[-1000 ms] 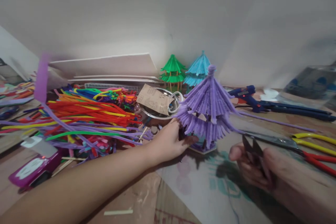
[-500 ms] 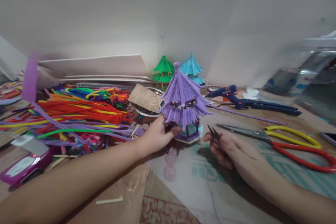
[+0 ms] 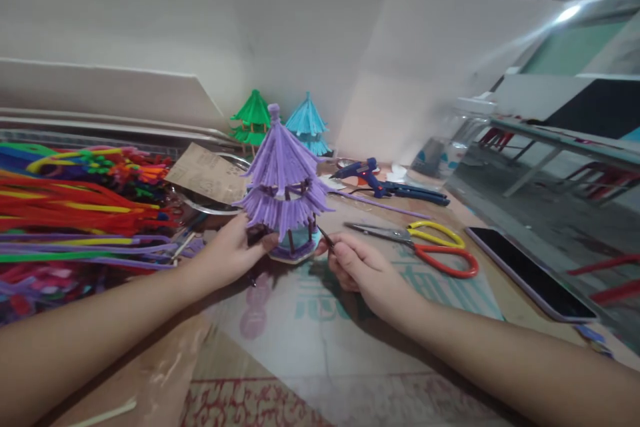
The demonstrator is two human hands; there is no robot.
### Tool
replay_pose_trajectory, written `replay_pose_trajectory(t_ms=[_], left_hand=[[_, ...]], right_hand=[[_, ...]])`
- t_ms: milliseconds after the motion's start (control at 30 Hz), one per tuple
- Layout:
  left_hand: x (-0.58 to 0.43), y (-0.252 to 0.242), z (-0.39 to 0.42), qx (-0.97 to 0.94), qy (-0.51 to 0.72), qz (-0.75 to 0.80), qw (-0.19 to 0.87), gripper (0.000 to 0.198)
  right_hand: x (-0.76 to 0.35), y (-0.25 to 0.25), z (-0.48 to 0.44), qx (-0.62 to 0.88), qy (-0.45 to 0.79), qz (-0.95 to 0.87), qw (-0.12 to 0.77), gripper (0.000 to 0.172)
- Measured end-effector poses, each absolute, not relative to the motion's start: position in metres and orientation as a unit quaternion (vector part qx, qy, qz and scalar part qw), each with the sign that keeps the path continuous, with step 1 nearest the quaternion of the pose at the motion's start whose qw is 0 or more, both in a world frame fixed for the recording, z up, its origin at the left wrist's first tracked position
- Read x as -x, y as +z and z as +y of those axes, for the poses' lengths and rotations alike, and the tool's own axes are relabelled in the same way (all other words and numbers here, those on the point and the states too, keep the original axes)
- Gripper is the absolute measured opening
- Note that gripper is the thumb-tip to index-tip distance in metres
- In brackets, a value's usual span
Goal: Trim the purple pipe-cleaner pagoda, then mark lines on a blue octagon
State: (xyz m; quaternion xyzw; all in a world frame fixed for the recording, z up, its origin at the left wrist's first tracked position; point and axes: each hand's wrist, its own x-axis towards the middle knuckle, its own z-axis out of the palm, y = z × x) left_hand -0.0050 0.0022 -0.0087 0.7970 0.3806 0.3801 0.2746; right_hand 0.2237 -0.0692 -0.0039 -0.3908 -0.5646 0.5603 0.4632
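A small two-tiered pavilion model [image 3: 283, 167], its roofs made of purple pipe cleaners, stands upright in front of me. My left hand [image 3: 240, 250] is closed on the left side of its base, thumb on the rim. Dark, pointed tweezers [image 3: 325, 236] are pinched in my right hand [image 3: 357, 270], their tips close to a post on the model's right side. Whether the tips touch the post I cannot tell. Behind the model are a green pavilion [image 3: 254, 113] and a light blue pavilion [image 3: 307, 117].
Scissors [image 3: 443, 260] with red and yellow handles lie right of my right hand, a phone [image 3: 530, 273] beyond them. A blue glue gun [image 3: 363, 173] rests behind. Colourful pipe cleaners [image 3: 75, 203] are heaped at left, near a brown card [image 3: 207, 173] over a metal dish.
The view has swung to the right, bringing the phone fully into sight. My right hand has brought the tweezers closer to the purple pavilion. My left hand keeps its hold.
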Motion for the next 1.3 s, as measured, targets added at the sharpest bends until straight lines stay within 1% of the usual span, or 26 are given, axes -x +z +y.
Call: replay_pose_trajectory(t_ms=[167,367,733,933,1033,1300], left_hand=[[0.007,-0.01,0.003,-0.803,0.375,0.377,0.27,0.057],[0.009,-0.012,0.005,-0.814,0.359,0.388,0.24,0.053],[0.007,-0.011,0.005,-0.819,0.362,0.384,0.224,0.061],[0.005,-0.009,0.004,-0.821,0.362,0.372,0.238,0.063],[0.004,-0.007,0.004,-0.825,0.357,0.374,0.229,0.066],[0.003,-0.004,0.002,-0.833,0.351,0.37,0.215,0.06]], right_hand=[[-0.224,-0.003,-0.069,0.394,0.568,-0.561,0.456,0.054],[-0.225,0.003,-0.07,0.379,0.583,-0.553,0.459,0.054],[-0.224,0.005,-0.068,0.386,0.589,-0.535,0.467,0.055],[-0.225,0.003,-0.068,0.375,0.592,-0.544,0.462,0.053],[-0.226,0.003,-0.068,0.372,0.592,-0.548,0.459,0.052],[-0.227,0.002,-0.068,0.378,0.59,-0.545,0.461,0.052]])
